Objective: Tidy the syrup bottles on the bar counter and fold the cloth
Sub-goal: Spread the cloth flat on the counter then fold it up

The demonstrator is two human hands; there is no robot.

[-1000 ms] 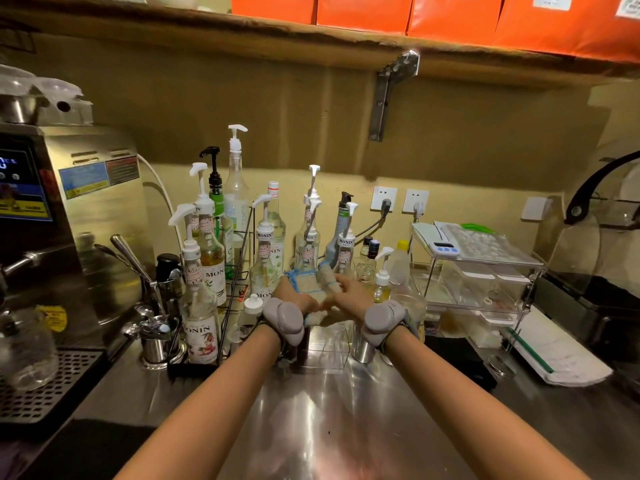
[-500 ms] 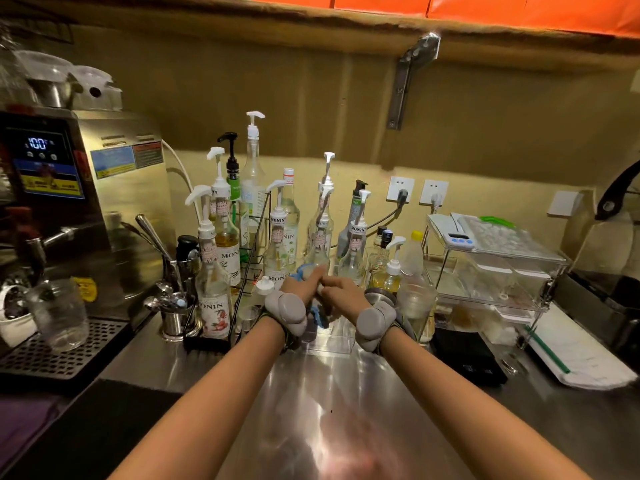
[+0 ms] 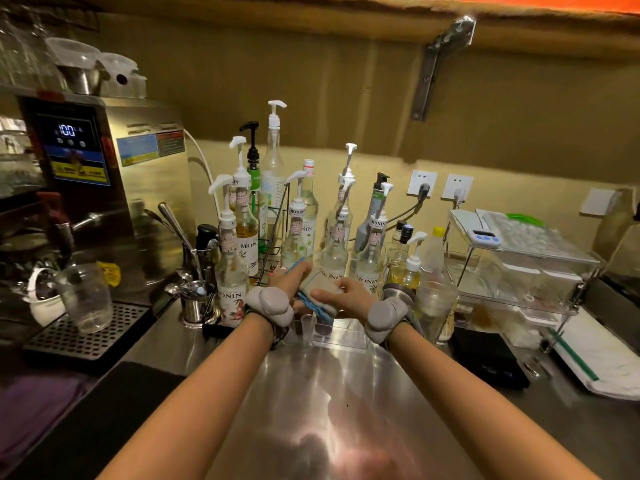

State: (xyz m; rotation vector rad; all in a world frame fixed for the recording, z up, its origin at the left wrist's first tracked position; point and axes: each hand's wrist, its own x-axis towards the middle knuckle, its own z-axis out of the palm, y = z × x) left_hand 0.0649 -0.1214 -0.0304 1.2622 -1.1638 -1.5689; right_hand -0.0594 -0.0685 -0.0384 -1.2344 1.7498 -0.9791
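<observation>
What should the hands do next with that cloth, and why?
Probably press the fold flat and set it down. Both the left hand and right hand hold the cloth bunched above the counter, in front of the syrup bottles.

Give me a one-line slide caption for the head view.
Both hands, left hand and right hand, hold a blue-edged cloth before the Monin syrup bottles on the steel counter.

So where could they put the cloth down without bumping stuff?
The roomy spot is the bare steel counter between the two forearms, in front of the small clear tray. It is crowded further back: syrup bottles stand packed together behind the hands holding the cloth, the black scale sits right, and the drip tray sits left.
</observation>
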